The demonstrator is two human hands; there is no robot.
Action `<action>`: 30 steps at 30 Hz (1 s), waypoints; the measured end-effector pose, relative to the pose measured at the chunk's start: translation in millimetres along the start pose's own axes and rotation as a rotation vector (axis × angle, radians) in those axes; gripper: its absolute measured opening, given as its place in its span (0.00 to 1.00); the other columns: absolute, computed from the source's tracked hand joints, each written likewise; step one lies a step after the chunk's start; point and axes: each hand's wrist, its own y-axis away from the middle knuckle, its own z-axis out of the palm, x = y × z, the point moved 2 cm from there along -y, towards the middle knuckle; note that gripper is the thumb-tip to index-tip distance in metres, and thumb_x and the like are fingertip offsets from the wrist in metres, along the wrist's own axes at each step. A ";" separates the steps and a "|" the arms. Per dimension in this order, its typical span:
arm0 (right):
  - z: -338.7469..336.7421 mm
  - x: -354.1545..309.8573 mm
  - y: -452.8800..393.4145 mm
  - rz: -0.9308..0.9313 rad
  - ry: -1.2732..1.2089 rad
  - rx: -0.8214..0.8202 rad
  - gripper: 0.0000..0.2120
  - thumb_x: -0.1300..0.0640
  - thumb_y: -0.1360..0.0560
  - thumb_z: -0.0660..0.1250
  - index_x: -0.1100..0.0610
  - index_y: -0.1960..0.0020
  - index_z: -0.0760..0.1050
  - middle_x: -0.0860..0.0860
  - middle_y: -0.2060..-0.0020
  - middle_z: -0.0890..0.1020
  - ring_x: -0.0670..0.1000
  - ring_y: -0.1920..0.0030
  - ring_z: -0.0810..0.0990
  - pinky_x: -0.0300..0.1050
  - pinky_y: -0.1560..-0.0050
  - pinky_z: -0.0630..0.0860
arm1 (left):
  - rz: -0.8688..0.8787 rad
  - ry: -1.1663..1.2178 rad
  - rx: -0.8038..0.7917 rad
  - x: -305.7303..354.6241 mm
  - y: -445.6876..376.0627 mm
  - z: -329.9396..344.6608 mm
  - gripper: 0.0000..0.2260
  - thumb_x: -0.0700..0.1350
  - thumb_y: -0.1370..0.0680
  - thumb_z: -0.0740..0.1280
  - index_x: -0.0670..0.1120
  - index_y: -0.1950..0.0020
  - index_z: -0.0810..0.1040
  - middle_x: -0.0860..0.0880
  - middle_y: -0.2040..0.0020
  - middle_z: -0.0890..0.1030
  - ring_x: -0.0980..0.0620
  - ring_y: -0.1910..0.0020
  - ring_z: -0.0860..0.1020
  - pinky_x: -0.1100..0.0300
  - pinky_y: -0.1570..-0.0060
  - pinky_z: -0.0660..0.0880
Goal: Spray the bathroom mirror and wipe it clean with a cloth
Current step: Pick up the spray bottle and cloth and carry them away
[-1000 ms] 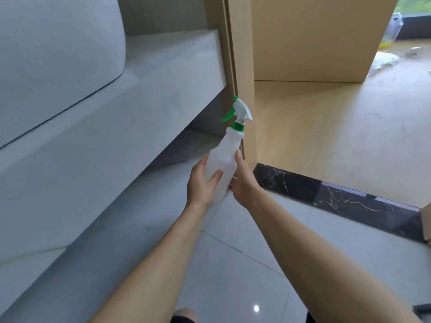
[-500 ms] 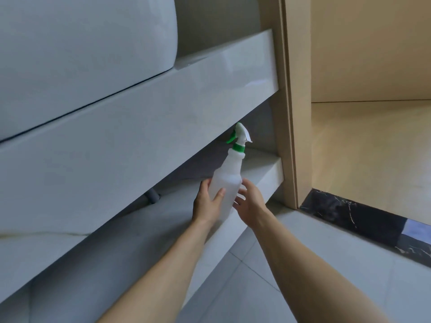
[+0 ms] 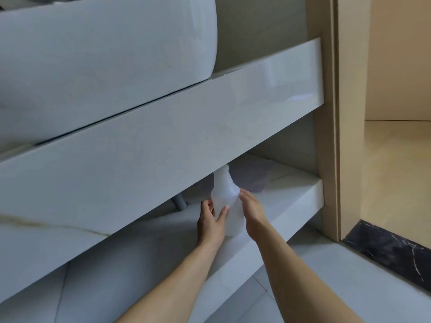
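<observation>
A translucent white spray bottle [image 3: 225, 198] stands upright on the lower shelf [image 3: 279, 201] beneath the vanity tabletop [image 3: 163, 136], its nozzle hidden behind the tabletop's front edge. The left hand [image 3: 211, 221] grips the bottle's left side, thumb curled across its front. The right hand [image 3: 253, 212] lies against the bottle's right side with fingers fairly straight. A white basin [image 3: 105, 54] sits on the tabletop, and a grey drain pipe [image 3: 179, 202] shows just left of the bottle.
</observation>
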 end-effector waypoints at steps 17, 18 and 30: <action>8.1 3.6 -10.7 -0.067 0.440 0.035 0.19 0.46 0.18 0.59 0.56 0.35 0.74 0.52 0.44 0.78 0.55 0.44 0.77 0.53 0.37 0.73 | -0.245 0.219 0.179 -14.9 4.8 1.6 0.18 0.53 0.24 0.68 0.51 0.36 0.74 0.50 0.37 0.79 0.48 0.42 0.79 0.50 0.38 0.77; 8.1 4.3 -13.2 -0.058 0.424 0.038 0.18 0.46 0.19 0.60 0.57 0.37 0.75 0.52 0.47 0.78 0.56 0.48 0.77 0.53 0.40 0.74 | -0.294 0.327 0.170 -14.1 7.2 -0.6 0.14 0.53 0.24 0.65 0.52 0.39 0.75 0.50 0.41 0.80 0.49 0.46 0.79 0.49 0.39 0.77; 6.1 15.3 -21.8 0.112 0.116 -0.056 0.21 0.52 0.15 0.51 0.60 0.43 0.81 0.57 0.37 0.81 0.59 0.35 0.76 0.51 0.31 0.72 | -0.449 0.918 -0.043 -11.0 10.3 -19.9 0.31 0.64 0.18 0.47 0.45 0.25 0.68 0.50 0.24 0.68 0.51 0.23 0.64 0.50 0.23 0.57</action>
